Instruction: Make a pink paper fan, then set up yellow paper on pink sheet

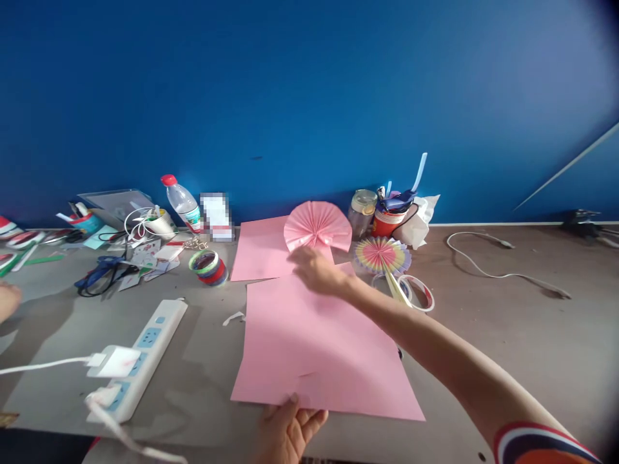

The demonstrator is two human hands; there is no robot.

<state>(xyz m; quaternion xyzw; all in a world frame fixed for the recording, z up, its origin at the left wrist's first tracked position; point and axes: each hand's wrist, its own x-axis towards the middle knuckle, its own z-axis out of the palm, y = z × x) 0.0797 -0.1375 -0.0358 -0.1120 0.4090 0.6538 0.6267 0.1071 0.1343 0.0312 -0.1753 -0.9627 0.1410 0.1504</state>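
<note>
A large pink paper sheet [324, 348] lies before me, its near edge over the table's front part. My left hand [290, 428] grips that near edge, thumb on top and fingers beneath. Stretched across the sheet, my right hand [316, 269] hovers or rests at its far side, just below a pleated pink paper fan [316, 225]. Its fingers are blurred, so whether they hold anything is unclear. Behind lies a second pink sheet [261, 248], partly under the fan. A smaller multicoloured paper fan [382, 256] with a pale handle is right of my right hand.
Tape rolls [429, 298] lie to the right, before a red cup of tools [385, 222] and a jar [362, 212]. At left are a power strip [149, 357], stacked tapes [209, 267], a bottle [184, 203] and another person's hand [7, 300]. A blue wall [309, 109] stands behind.
</note>
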